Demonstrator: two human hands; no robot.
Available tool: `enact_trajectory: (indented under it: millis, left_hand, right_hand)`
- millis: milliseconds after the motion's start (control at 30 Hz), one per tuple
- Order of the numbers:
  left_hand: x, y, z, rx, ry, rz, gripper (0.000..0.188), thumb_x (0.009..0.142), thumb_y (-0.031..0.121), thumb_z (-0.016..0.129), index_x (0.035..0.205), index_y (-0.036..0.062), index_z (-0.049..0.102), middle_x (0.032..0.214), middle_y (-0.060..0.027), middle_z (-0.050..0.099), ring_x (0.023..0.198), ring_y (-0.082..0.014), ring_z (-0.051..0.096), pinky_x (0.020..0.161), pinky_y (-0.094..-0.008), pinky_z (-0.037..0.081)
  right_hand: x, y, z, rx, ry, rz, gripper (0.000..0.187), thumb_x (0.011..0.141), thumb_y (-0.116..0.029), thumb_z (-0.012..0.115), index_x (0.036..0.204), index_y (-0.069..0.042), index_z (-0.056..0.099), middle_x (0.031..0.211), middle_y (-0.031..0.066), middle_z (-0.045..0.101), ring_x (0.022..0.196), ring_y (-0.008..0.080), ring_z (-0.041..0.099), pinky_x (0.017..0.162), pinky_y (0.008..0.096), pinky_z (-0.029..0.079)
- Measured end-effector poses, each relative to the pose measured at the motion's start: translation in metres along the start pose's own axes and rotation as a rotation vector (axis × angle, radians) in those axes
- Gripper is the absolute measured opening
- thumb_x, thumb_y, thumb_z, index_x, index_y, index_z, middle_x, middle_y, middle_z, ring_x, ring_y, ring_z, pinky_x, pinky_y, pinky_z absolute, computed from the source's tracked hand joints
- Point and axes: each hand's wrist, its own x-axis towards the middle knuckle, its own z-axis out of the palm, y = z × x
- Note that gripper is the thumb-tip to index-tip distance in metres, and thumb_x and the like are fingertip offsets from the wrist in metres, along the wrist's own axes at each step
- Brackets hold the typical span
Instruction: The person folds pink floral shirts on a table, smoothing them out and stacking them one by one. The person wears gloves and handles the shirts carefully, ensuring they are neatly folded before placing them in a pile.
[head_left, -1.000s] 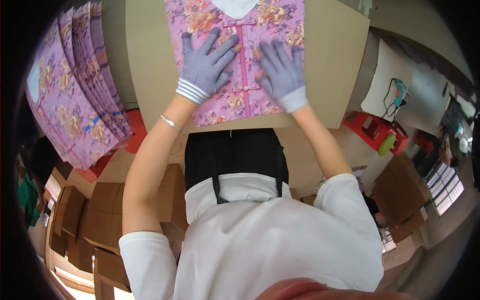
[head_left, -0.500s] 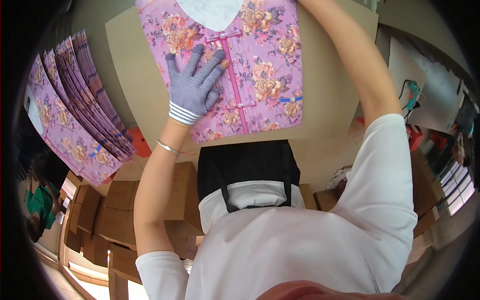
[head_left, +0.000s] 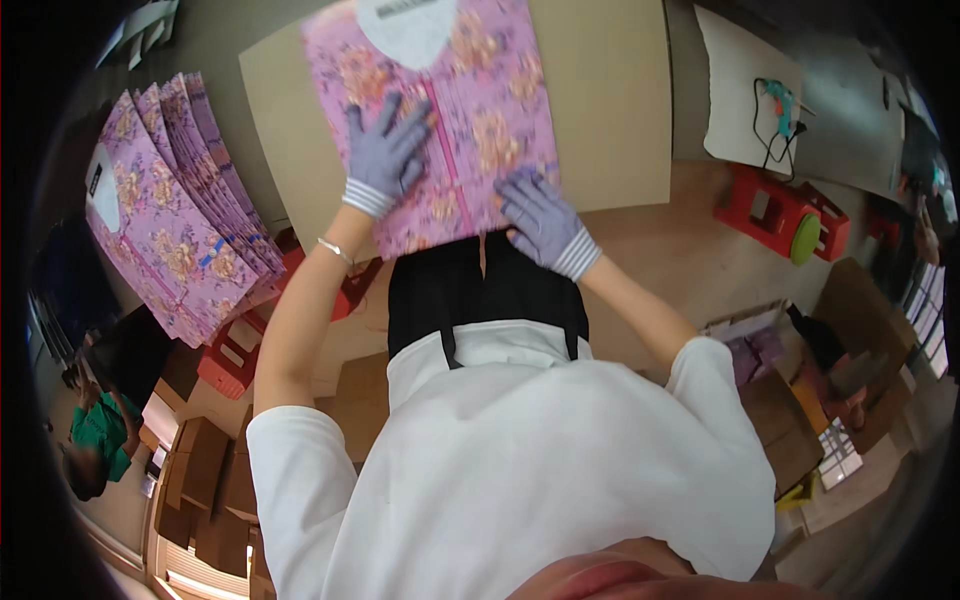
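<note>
A flat, folded pink-purple garment [head_left: 497,130] with a floral print lies in front of me, with a white V-shaped neck and a darker pink strip down its middle. Under it is a tan board [head_left: 612,110]. My left hand [head_left: 385,158], in a grey-striped glove, rests flat on the garment's left half, fingers spread. Similarly gloved, my right hand [head_left: 545,222] lies over the lower right corner, fingers stretched out on the print. Neither hand grips anything that I can see.
A fanned stack of matching floral garments [head_left: 165,225] stands at the left. To the right a teal glue gun [head_left: 777,100] with a black cord lies on a white sheet. Red stools [head_left: 765,215], cardboard boxes [head_left: 195,465] and a person in green [head_left: 100,430] are around the table.
My right hand has come down from beyond the upper edge onto the garment's lower right corner. My left hand remains on the garment. The view has shifted, showing more at the right.
</note>
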Motion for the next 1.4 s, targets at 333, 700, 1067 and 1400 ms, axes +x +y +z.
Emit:
enact_trajectory:
  millis: [333, 700, 1067, 1400]
  left_hand:
    - [0.015, -0.019, -0.009, -0.006, -0.073, -0.031, 0.069, 0.080, 0.035, 0.061, 0.144, 0.0163, 0.045, 0.155, -0.0024, 0.036, 0.142, -0.0363, 0.030, 0.108, -0.0708, 0.019]
    - [0.120, -0.100, -0.031, 0.224, 0.037, -0.048, 0.064, 0.088, 0.034, 0.056, 0.145, 0.0082, 0.042, 0.152, -0.0122, 0.040, 0.140, -0.0359, 0.035, 0.111, -0.0629, 0.025]
    - [-0.196, 0.165, 0.040, -0.785, -0.687, -0.288, 0.040, 0.093, 0.015, 0.055, 0.132, 0.0082, 0.057, 0.130, -0.0175, 0.060, 0.126, -0.0336, 0.054, 0.108, -0.0491, 0.040]
    - [-0.153, 0.047, 0.035, -0.966, 0.212, -0.957, 0.024, 0.090, 0.023, 0.059, 0.098, 0.0008, 0.064, 0.077, -0.0125, 0.065, 0.068, -0.0200, 0.059, 0.065, -0.0351, 0.050]
  right_hand:
    - [0.139, 0.090, -0.049, -0.319, -0.244, -0.316, 0.065, 0.084, -0.044, 0.058, 0.145, -0.025, 0.047, 0.156, 0.0002, 0.037, 0.144, 0.0254, 0.032, 0.116, 0.0611, 0.017]
    - [0.283, 0.153, -0.091, -0.369, -0.019, -0.506, 0.053, 0.089, -0.034, 0.047, 0.139, -0.014, 0.048, 0.151, 0.0172, 0.038, 0.140, 0.0381, 0.033, 0.113, 0.0610, 0.023]
    - [-0.105, -0.032, 0.055, 0.247, -0.317, -0.241, 0.041, 0.080, -0.014, 0.061, 0.120, -0.013, 0.061, 0.134, 0.0094, 0.055, 0.127, 0.0253, 0.051, 0.106, 0.0447, 0.040]
    - [-0.066, 0.003, 0.011, 0.335, 0.212, 0.823, 0.039, 0.095, -0.025, 0.057, 0.128, -0.004, 0.053, 0.117, 0.0200, 0.066, 0.108, 0.0352, 0.064, 0.092, 0.0406, 0.049]
